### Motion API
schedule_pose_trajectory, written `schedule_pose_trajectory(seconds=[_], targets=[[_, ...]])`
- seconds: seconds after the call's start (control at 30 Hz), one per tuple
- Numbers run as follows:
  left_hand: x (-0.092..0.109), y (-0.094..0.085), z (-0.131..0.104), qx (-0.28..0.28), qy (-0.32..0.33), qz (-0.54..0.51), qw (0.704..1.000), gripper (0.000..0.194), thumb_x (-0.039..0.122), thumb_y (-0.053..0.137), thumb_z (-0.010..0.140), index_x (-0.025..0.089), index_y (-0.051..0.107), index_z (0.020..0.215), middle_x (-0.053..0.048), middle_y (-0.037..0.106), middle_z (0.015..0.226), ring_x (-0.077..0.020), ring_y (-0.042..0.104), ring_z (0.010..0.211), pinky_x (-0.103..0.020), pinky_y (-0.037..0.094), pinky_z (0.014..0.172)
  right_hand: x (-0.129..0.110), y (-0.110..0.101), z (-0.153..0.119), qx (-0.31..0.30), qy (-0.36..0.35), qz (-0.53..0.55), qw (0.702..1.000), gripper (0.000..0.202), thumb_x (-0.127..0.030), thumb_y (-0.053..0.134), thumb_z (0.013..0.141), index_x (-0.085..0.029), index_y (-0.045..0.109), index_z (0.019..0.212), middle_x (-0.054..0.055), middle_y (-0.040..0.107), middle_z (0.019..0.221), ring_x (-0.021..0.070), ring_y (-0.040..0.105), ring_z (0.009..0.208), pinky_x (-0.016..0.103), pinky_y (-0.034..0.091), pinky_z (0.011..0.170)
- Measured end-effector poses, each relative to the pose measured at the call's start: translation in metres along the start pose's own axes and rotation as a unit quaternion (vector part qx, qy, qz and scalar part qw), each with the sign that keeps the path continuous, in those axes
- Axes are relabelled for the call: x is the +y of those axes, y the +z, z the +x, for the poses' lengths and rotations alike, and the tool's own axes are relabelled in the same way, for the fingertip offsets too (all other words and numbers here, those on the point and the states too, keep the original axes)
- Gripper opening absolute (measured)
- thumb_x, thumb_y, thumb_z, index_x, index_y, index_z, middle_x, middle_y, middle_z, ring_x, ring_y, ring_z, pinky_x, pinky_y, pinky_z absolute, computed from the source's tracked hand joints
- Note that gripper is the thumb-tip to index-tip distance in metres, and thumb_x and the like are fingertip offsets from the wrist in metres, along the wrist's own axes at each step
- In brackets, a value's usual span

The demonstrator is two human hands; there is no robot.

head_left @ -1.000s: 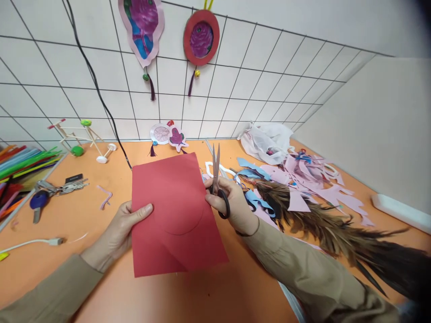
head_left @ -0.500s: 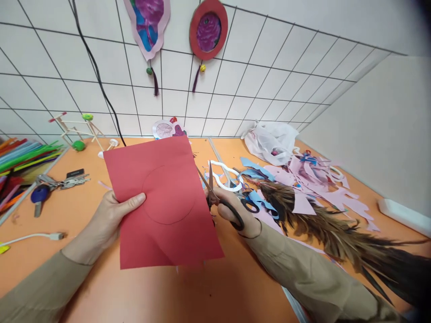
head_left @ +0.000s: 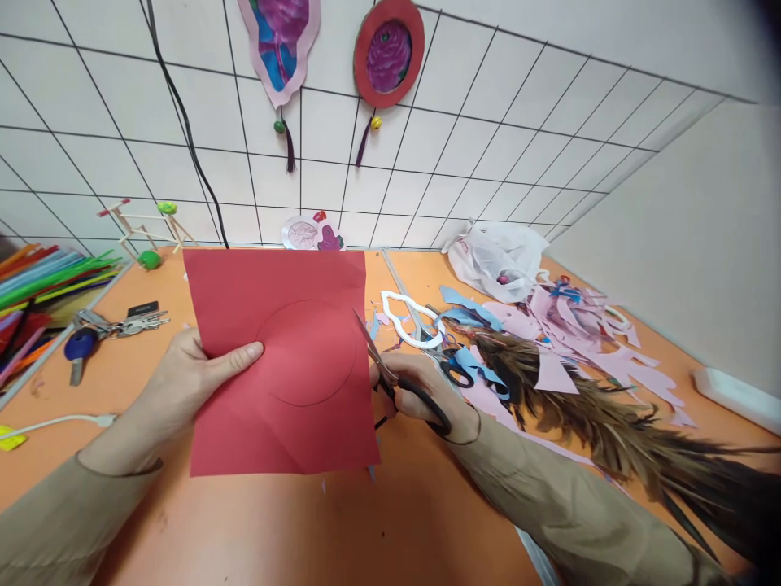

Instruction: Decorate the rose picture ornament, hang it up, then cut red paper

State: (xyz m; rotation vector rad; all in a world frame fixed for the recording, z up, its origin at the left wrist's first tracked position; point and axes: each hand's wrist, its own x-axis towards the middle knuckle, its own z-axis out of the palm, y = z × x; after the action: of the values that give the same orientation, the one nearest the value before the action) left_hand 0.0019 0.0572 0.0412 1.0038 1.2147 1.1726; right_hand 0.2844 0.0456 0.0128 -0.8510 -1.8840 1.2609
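Note:
My left hand [head_left: 189,378] grips the left edge of a red sheet of paper [head_left: 237,439], thumb on its front face and the other fingers hidden behind. A thin dark circle is drawn on the sheet. My right hand [head_left: 427,387] is closed around the black handles of a pair of scissors [head_left: 418,399]. The blades reach the sheet's right edge; one blade lies in front of the paper, beside the drawn circle, and the other seems to be behind it. A white wavy cut-out frame [head_left: 396,317] lies just beyond my right hand.
Brown feathers [head_left: 567,407], pink paper scraps [head_left: 549,317] and a white plastic bag [head_left: 497,260] lie on the right. Keys [head_left: 79,346], a cable [head_left: 67,422] and coloured sticks [head_left: 54,277] are on the left. Decorations with tassels hang on the wall grid [head_left: 482,122].
The sheet has turned a little and now sits more squarely. The scissors have come to its right edge, with one blade over its front; before, they were held apart beside the edge.

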Motion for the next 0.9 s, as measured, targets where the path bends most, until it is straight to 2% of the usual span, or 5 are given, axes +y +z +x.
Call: schedule_pose_trajectory(seconds=[0.13, 0.3, 0.4, 0.6, 0.9], targets=[[0.006, -0.004, 0.003, -0.005, -0.029, 0.012, 0.999, 0.037, 0.030, 0.089, 0.055, 0.014, 0.075, 0.085, -0.009, 0.078, 0.080, -0.0271, 0.073, 0.065, -0.029, 0.060, 0.049, 0.003, 0.000, -0.001, 0.003, 0.006, 0.009, 1.000, 0.057, -0.070, 0.055, 0.078, -0.014, 0.065, 0.084, 0.000, 0.053, 0.060, 0.0111, 0.046, 0.056, 0.025, 0.036, 0.054], [0.013, 0.000, 0.000, 0.010, -0.063, 0.011, 0.998, 0.047, 0.032, 0.089, 0.054, 0.014, 0.074, 0.094, -0.012, 0.078, 0.086, -0.0298, 0.073, 0.066, -0.036, 0.061, 0.054, 0.005, -0.001, -0.001, -0.003, 0.009, 0.041, 0.999, 0.053, -0.065, 0.061, 0.076, -0.012, 0.064, 0.082, -0.001, 0.050, 0.058, 0.0092, 0.044, 0.051, 0.023, 0.034, 0.049], [0.017, 0.004, -0.003, 0.027, -0.062, 0.014, 0.998, 0.049, 0.032, 0.088, 0.054, 0.015, 0.074, 0.098, -0.013, 0.077, 0.088, -0.0300, 0.073, 0.066, -0.035, 0.062, 0.054, 0.008, -0.001, -0.003, -0.009, 0.017, 0.050, 0.999, 0.051, -0.062, 0.063, 0.076, -0.012, 0.064, 0.083, -0.001, 0.050, 0.059, 0.0088, 0.044, 0.051, 0.022, 0.035, 0.048], [0.016, 0.003, -0.001, 0.002, -0.069, 0.013, 0.998, 0.053, 0.031, 0.088, 0.054, 0.014, 0.074, 0.102, -0.014, 0.077, 0.087, -0.0318, 0.074, 0.069, -0.035, 0.062, 0.055, 0.013, 0.001, -0.005, -0.016, 0.031, 0.097, 0.995, 0.050, -0.060, 0.067, 0.075, -0.012, 0.064, 0.086, -0.001, 0.052, 0.059, 0.0080, 0.045, 0.050, 0.021, 0.033, 0.045], [0.015, 0.002, -0.002, 0.014, -0.066, 0.007, 0.998, 0.051, 0.029, 0.088, 0.055, 0.016, 0.074, 0.102, -0.012, 0.078, 0.086, -0.0312, 0.074, 0.070, -0.034, 0.062, 0.055, 0.012, 0.005, -0.006, -0.006, 0.068, 0.113, 0.991, 0.050, -0.061, 0.068, 0.073, -0.013, 0.063, 0.085, -0.004, 0.048, 0.052, 0.0063, 0.041, 0.042, 0.020, 0.030, 0.040]])
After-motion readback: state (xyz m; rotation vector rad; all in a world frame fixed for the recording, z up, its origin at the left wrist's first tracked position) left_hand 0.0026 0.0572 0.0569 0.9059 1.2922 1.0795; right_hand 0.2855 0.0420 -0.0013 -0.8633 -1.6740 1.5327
